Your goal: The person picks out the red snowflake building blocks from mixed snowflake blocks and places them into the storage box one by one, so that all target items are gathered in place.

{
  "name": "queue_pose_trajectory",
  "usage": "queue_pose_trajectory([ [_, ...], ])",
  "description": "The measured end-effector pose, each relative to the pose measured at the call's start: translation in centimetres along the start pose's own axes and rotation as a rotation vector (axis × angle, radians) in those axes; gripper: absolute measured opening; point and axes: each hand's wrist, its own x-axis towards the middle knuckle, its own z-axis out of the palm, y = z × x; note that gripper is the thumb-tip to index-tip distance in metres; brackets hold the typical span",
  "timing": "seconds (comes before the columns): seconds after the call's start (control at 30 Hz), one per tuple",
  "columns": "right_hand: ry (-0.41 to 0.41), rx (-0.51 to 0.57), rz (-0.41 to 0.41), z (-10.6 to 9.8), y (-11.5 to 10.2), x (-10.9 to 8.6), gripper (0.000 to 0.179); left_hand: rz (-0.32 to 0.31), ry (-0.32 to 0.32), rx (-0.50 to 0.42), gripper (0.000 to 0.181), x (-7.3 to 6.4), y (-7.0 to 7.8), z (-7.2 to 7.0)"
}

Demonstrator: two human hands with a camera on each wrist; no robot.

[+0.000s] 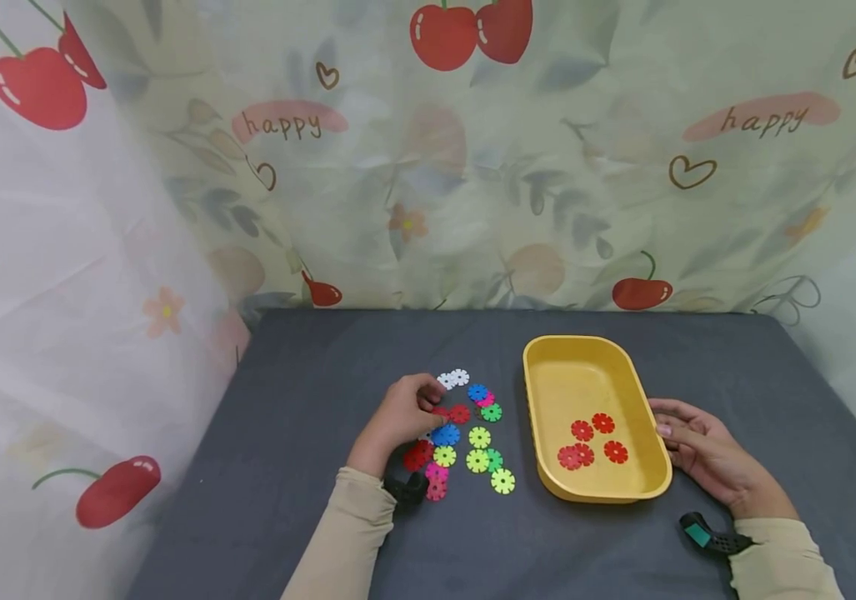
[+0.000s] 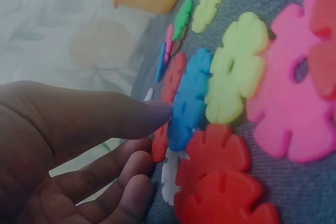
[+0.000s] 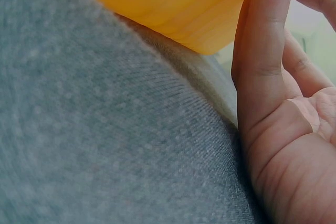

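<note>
Left hand (image 1: 397, 414): half-curled at a red disc (image 2: 173, 74); grip was too hidden to tell. Right hand (image 1: 708, 450): loosely extended, touched the yellow tray (image 1: 583, 375) to its left. Pinching one rim looked wise, sparing the blue disc (image 2: 191, 95) alongside.

Multicoloured discs (image 1: 479, 437), yellow tray (image 1: 583, 375), cherry-print backdrop (image 1: 488, 183).

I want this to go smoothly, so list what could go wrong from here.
The left hand is close to a red disc and a blue disc, so it might nudge both. Two white discs overlap and could come up together. The right hand is at the tray's side, so a push might slide it.
</note>
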Motion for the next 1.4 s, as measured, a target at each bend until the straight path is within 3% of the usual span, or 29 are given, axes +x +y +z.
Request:
queue_pose_trajectory([
  [0.43,0.006,0.000,0.005,0.1,0.1,-0.1,0.041,0.002,-0.035,0.016,0.027,0.1,0.1,0.3],
  [0.73,0.014,-0.010,0.009,0.0,0.1,-0.2,0.041,-0.053,-0.039,0.007,0.025,-0.1,0.2,0.3],
  [0.97,0.019,-0.012,0.017,-0.1,0.2,-0.1,0.043,-0.009,-0.032,0.022,0.013,-0.1,0.4,0.2],
  [1.2,0.023,-0.018,0.022,0.0,0.1,0.0,0.041,-0.007,-0.006,-0.030,0.013,-0.2,0.9,0.5],
  [1.4,0.017,-0.007,0.024,-0.1,-0.1,0.1,0.042,0.055,-0.050,-0.181,0.016,-0.2,2.1,1.5],
])
